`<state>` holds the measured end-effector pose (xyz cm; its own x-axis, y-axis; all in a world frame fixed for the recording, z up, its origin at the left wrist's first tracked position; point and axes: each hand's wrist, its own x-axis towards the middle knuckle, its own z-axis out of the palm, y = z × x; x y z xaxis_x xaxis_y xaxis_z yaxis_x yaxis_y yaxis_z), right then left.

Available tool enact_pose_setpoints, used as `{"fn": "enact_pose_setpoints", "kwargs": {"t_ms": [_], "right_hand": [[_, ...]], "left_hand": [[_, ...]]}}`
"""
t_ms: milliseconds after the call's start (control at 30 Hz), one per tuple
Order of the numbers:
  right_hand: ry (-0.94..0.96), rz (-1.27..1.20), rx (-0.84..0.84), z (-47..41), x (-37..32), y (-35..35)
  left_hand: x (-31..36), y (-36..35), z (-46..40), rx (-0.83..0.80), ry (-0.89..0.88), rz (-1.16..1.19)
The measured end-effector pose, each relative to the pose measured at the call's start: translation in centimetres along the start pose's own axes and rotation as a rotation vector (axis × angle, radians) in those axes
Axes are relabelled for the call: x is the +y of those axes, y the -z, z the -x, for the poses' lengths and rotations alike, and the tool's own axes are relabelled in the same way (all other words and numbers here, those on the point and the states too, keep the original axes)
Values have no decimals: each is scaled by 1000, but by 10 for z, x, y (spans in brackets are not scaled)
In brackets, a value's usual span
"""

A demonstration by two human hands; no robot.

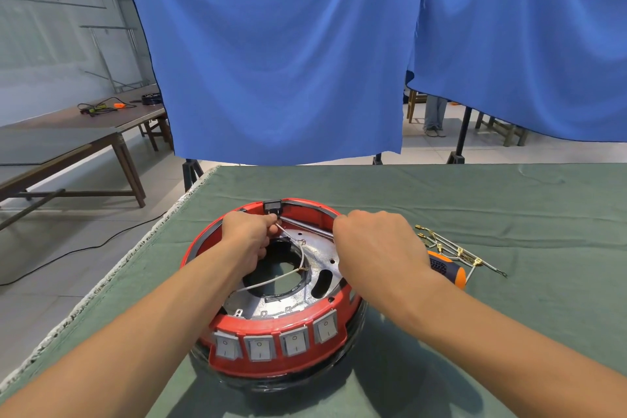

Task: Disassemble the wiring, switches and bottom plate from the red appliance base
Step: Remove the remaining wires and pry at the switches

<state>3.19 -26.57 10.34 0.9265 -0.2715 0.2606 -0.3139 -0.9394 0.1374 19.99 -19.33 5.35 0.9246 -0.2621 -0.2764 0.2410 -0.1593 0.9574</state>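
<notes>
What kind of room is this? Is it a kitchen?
Probably not a kitchen, more likely a workshop or recording room. A green cloth covers the work table, blue curtains hang behind it, and long wooden tables stand on a tiled floor, one with tools on it.

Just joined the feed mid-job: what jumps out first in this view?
The round red plastic appliance base sits at the near centre of the green cloth-covered table, four grey rocker switches facing the camera. Both hands work at its far rim: the left hand pinches a white wire, the right hand curls beside it. Behind hangs a big blue curtain.
</notes>
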Motion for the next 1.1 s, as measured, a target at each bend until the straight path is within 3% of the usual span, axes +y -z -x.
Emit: {"fn": "enact_pose_setpoints", "kwargs": {"t_ms": [633,1100], "right_hand": [[179,109,108,-28,48,-29],[112,160,123,-16,37,-35]], "left_hand": [[-1,2,-7,-51,18,13],[-1,0,-4,-47,4,-7]]}}
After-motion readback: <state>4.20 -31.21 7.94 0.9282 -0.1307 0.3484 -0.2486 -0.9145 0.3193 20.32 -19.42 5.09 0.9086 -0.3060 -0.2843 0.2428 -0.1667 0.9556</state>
